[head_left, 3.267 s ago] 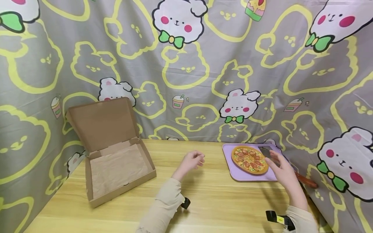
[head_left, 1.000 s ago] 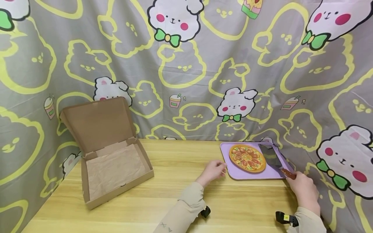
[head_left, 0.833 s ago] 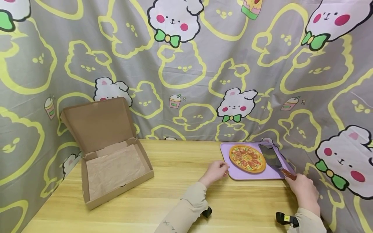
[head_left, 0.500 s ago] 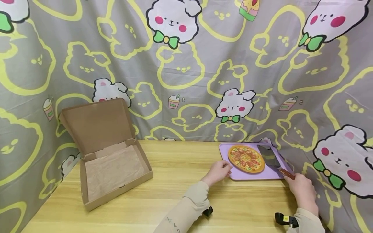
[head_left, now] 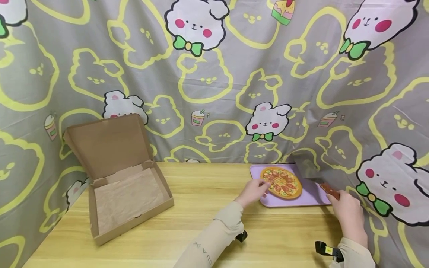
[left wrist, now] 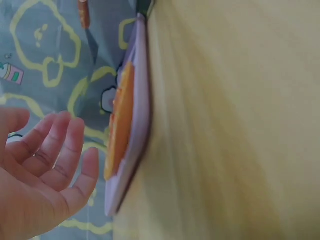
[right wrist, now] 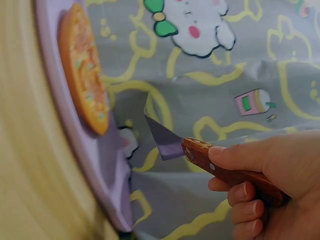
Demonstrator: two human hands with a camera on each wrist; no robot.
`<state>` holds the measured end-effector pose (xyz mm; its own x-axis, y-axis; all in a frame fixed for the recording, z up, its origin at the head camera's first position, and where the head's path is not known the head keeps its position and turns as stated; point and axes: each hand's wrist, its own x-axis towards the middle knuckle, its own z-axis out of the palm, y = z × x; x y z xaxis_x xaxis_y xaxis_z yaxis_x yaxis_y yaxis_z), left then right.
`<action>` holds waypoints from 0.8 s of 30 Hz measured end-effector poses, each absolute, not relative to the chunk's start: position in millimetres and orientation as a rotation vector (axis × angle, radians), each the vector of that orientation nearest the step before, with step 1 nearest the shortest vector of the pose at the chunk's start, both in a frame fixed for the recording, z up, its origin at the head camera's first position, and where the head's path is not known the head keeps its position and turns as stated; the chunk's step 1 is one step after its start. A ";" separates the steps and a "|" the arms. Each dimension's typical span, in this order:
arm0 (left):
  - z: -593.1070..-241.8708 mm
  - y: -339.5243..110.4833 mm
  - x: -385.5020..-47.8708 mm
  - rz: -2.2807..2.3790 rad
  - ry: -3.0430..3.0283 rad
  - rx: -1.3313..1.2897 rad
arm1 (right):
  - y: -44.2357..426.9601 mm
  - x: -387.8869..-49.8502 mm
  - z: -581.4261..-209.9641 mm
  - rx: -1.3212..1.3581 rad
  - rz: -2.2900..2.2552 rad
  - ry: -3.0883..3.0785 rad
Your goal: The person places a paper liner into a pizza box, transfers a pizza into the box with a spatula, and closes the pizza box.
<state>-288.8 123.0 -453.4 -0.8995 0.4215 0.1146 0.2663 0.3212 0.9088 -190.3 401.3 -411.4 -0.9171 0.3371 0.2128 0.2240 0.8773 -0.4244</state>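
Raised off the tray (head_left: 315, 196), the spatula (head_left: 307, 168) has left the spot where it lay beside the pizza (head_left: 279, 182) half a second ago; the left hand (head_left: 253, 191) has also shifted, from the tray's left edge to the pizza's near-left rim.

The right hand (head_left: 349, 214) has its fingers curled firmly round the spatula's wooden handle, thumb laid along the top. Ahead of those fingers the shiny blade reaches away and to the left, tilted in the air (the right wrist view shows a gap between it and the tray).

The left hand's fingers are loosely spread, gently bent and gripping nothing. Just beyond their tips sits the round pizza, flat on the lilac tray; whether they touch it I cannot tell.

Between the two hands, and slightly farther off than the right fingers, the tray's bare right side shows. Below both hands is the wood-grained table (head_left: 201, 223). Well to the left of the left fingers, the cardboard box (head_left: 112, 147) stands with its lid up, brown paper (head_left: 130, 197) lining its base, in the same place on the table as before. Beyond all the fingers hangs a grey curtain (head_left: 218, 111) printed with cartoon animals.
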 end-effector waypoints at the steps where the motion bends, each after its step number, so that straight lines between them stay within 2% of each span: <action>1: -450.9 126.2 -290.6 1.634 2.437 0.646 | 399.3 -189.1 -408.8 -0.402 0.563 -2.750; 12: -431.0 157.4 -299.0 1.807 2.364 0.500 | 381.8 -179.2 -385.5 -0.350 0.521 -2.677; 24: -426.4 163.3 -300.3 1.881 2.309 0.492 | 377.6 -176.7 -383.0 -0.215 0.513 -2.587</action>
